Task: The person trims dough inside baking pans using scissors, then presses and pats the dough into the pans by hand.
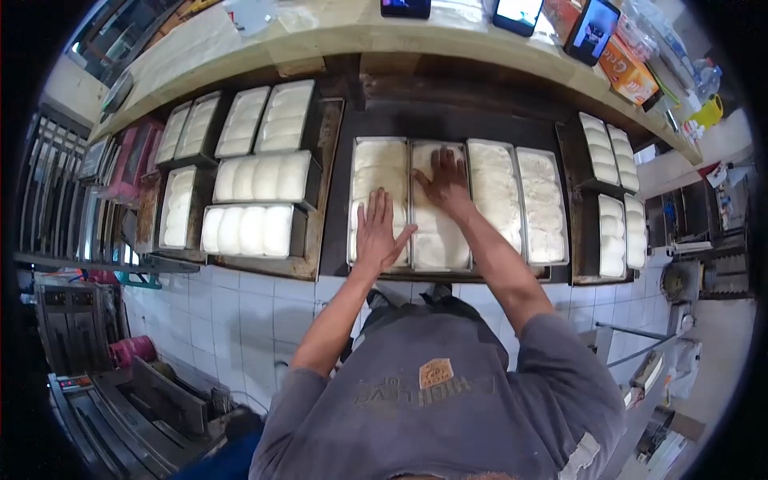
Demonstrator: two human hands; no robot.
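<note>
Several loaf tins filled with pale dough stand side by side on a dark tray in front of me. My left hand [382, 232] lies flat with fingers spread over the lower part of the leftmost dough [378, 172]. Higher up, my right hand [445, 184] rests palm down with its fingers apart on the second dough [442, 244]. To the right of it are a third dough [496, 192] with a rough, dimpled top and a narrower fourth dough [542, 204]. Neither hand grips anything; my palms hide parts of the two doughs beneath them.
More dough-filled tins [264, 176] stand on a tray at the left, and others [612, 232] at the right. Along the back runs a ledge [312, 40] with phones [592, 32] and an orange box [628, 74]. White floor tiles [240, 308] show below the table.
</note>
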